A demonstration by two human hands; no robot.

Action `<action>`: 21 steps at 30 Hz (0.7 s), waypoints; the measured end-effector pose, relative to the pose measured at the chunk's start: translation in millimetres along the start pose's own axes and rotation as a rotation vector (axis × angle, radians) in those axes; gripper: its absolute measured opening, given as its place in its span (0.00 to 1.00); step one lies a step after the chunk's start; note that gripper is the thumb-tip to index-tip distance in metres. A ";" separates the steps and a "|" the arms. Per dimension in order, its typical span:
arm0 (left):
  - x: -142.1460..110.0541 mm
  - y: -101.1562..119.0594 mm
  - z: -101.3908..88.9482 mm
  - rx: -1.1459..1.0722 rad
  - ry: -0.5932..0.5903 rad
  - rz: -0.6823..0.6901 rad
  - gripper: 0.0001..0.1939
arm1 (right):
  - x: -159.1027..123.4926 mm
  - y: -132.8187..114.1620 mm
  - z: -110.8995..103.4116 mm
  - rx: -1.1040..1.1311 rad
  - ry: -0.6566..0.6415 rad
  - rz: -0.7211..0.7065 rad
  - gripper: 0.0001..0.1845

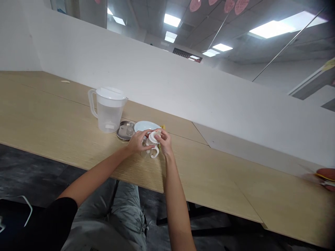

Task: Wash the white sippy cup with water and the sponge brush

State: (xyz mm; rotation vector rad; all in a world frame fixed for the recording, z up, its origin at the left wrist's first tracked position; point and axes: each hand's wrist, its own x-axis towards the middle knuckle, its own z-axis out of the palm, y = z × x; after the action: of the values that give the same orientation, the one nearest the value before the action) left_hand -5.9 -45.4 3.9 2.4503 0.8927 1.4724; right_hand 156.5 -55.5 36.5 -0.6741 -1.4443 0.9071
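Observation:
A small clear baby bottle (151, 146) with white handles and a white top stands on the wooden table (65, 118). My left hand (137, 141) is wrapped round its left side. My right hand (163, 139) pinches the white top from the right. Both hands are closed on the bottle. The lower part of the bottle is partly hidden by my fingers.
A clear plastic pitcher (108, 109) with a white lid stands left of my hands. Beside it lie a round metal lid (125, 130) and a white plate (146, 126). A white partition wall (183, 87) runs behind. Another person's hand (327, 177) shows at the far right edge.

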 end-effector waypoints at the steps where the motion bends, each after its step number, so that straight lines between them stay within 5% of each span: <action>1: -0.1 -0.4 0.9 0.010 0.010 -0.005 0.36 | -0.2 -0.9 0.3 -0.011 -0.010 -0.002 0.15; 9: 1.2 0.5 4.4 0.006 0.056 -0.009 0.41 | 0.9 4.2 -2.3 -0.126 -0.139 0.059 0.14; 21: 1.0 3.5 4.3 0.007 0.035 -0.032 0.35 | 4.6 15.6 -14.3 -0.092 -0.125 0.089 0.13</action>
State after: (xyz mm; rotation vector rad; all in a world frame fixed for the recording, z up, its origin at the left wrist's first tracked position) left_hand -0.5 -47.0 3.8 2.4110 0.9404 1.5090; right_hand 168.5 -41.6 25.0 -0.7660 -1.5849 0.9702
